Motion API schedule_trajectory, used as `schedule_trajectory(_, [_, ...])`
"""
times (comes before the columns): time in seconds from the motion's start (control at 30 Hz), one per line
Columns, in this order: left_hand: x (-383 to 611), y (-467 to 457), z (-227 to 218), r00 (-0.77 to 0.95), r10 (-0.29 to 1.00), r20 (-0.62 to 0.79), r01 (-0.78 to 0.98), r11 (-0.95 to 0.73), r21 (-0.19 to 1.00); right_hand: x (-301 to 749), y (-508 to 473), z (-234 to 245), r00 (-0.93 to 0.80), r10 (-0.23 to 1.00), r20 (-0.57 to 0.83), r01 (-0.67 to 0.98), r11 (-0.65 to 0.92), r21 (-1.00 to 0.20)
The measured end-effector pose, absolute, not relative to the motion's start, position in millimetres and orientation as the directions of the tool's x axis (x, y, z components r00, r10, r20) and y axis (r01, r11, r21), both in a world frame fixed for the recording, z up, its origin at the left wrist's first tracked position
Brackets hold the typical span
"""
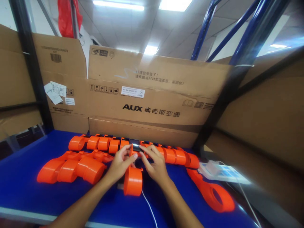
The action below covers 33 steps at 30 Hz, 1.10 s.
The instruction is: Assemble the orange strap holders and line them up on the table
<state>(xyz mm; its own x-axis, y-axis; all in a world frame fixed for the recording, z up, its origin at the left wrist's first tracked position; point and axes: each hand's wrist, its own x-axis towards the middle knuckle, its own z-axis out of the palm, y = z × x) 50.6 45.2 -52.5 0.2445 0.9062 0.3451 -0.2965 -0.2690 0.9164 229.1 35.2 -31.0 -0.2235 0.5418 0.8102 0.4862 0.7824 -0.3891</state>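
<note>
L/R fingers point(127, 149) part-curled on blk device point(136, 148)

Held mid-worktop point(179, 186), between left hand point(121, 162) and right hand point(155, 163): orange holder point(133, 182), smooth and glossy, with a broad rounded band at the near end. Lifted or resting, hard to tell. At its far end, among the fingers point(134, 156): dark screen point(136, 147), facing up and near, a bright white strip lit across it. Too blurred to read.
</note>
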Motion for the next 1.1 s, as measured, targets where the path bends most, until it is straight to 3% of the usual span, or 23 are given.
schedule_trajectory(0.2, [52.7,43.6,-51.8,0.311,0.896,0.318,-0.324,-0.214,0.921,231.1,29.3,-22.9,-0.308,0.621,0.72,0.405,0.771,-0.491])
schedule_trajectory(0.37, [51.7,45.1,-52.3,0.269,0.931,0.247,-0.363,-0.14,0.921,241.8,36.9,-21.7,-0.146,0.757,0.637,0.328,0.644,-0.691])
schedule_trajectory(0.43, [50.5,46.1,-51.7,0.253,0.938,0.238,-0.369,-0.134,0.92,248.9,42.7,-23.2,-0.135,0.797,0.589,0.39,0.589,-0.707])
schedule_trajectory(0.57, [49.5,47.1,-51.7,0.239,0.945,0.222,-0.359,-0.126,0.925,263.5,50.6,-26.0,-0.27,0.883,0.384,0.693,0.455,-0.559])
schedule_trajectory(0.67, [50.4,46.8,-53.7,0.248,0.945,0.216,-0.359,-0.118,0.926,269.6,51.1,-29.7,-0.252,0.928,0.276,0.84,0.351,-0.413])
schedule_trajectory(1.1, [50.7,47.0,-56.9,0.245,0.95,0.194,-0.309,-0.113,0.944,252.7,46.2,-43.9,-0.101,0.957,0.271,0.952,0.172,-0.252])
